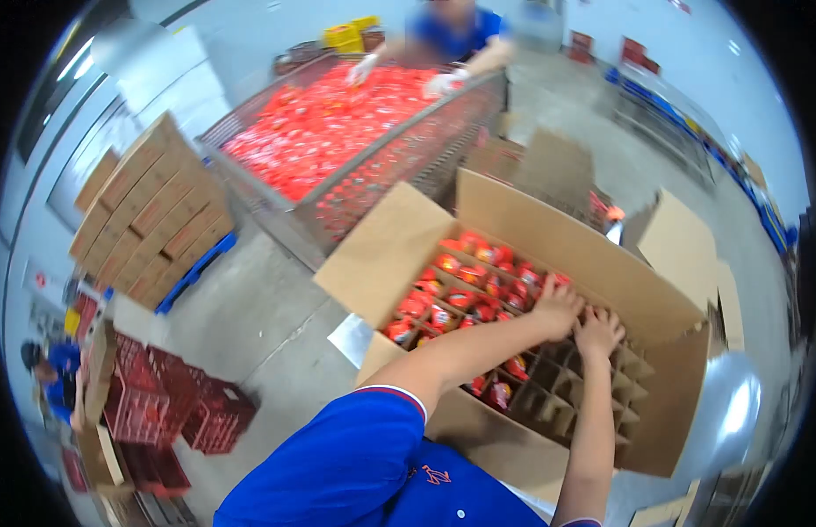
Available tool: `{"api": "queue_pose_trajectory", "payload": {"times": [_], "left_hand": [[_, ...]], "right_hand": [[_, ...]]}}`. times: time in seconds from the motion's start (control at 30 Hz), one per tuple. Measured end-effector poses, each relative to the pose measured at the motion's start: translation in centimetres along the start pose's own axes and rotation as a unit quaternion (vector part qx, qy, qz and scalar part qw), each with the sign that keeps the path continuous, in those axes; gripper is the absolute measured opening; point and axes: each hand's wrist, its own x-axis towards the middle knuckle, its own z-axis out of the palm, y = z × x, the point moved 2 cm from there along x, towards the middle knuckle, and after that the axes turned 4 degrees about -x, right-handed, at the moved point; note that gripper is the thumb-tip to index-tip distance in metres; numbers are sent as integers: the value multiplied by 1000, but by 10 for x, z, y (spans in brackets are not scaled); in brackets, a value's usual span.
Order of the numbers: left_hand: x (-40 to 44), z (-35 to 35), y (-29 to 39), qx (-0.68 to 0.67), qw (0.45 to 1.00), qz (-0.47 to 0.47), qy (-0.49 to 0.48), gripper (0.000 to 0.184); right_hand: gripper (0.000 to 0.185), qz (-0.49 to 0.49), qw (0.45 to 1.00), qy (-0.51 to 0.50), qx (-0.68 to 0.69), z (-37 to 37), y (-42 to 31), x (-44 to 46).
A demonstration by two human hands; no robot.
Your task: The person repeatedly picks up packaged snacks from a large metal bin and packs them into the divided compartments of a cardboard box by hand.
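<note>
A large open cardboard box [680, 386] with a grid of cardboard dividers [548, 395] is in front of me. Red-wrapped packets [460, 299] fill many of its cells on the left and far side, while several nearer cells on the right hold nothing visible. My left hand [559, 309] is inside the box, its fingers closed at a red-wrapped packet [561, 279] by the far wall. Close beside it, my right hand [599, 332] reaches over the dividers with bent, separated fingers; I see nothing in it. The undersides of both hands are hidden.
Beyond the box stands a metal bin [399, 167] heaped with red packets, where a gloved co-worker [456, 35] reaches in. Stacked cartons [149, 211] rest on a blue pallet at left. Red crates [162, 395] and another person [61, 378] are at lower left.
</note>
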Motion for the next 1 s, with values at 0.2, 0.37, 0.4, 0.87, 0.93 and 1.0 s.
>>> {"api": "queue_pose_trajectory", "payload": {"times": [0.2, 0.37, 0.4, 0.87, 0.93, 1.0], "left_hand": [[-151, -122, -24, -318, 944, 70, -61, 48], [-306, -135, -75, -386, 912, 20, -137, 29], [-333, -146, -87, -378, 915, -5, -139, 27], [-631, -214, -323, -363, 885, -290, 18, 20], [-640, -234, -351, -406, 844, -345, 69, 20], [-639, -242, -380, -404, 853, -324, 64, 18]], "right_hand": [[51, 43, 995, 63, 64, -33, -35, -21], [26, -278, 862, 215, 365, -102, -176, -81], [27, -327, 844, 190, 381, -120, -211, -98], [32, -451, 744, 346, 352, -194, -542, -163], [33, -399, 754, 400, 335, -211, -550, -154], [33, -367, 753, 445, 316, -227, -553, -141]]}}
